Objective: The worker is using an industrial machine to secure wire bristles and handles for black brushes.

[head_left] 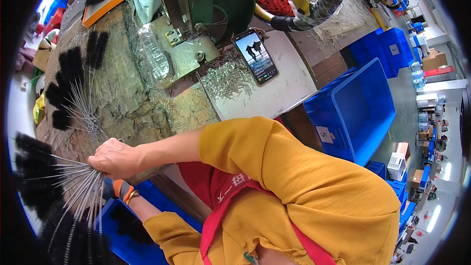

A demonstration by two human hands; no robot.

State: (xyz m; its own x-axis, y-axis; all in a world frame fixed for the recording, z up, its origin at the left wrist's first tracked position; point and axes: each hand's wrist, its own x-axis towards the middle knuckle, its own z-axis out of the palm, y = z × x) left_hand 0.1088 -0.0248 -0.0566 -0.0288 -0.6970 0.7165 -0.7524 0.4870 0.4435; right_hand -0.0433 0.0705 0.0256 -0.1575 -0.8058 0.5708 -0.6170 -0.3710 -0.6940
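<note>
My right hand [114, 158], bare, is closed in a fist around the twisted-wire stems of a bundle of black bristle brushes [81, 181]. Their bristle heads fan out to the left and downward. Just below it is my left hand [116, 189] in an orange and dark glove, close to the stems. Its fingers are mostly hidden, so I cannot tell whether they grip. On the worn wooden bench beyond lies a second group of black wire brushes [73, 86], stems pointing toward my right hand. A blue bin [115, 228] stands under my left forearm, with black bristles in it.
A green machine [221, 5] stands on the bench behind a metal plate [184, 61]. Cut wire bits [226, 79] lie beside a phone [256, 56] on a white board [289, 86]. A clear plastic bottle [155, 53] lies near the plate. To the right is a blue crate [363, 113].
</note>
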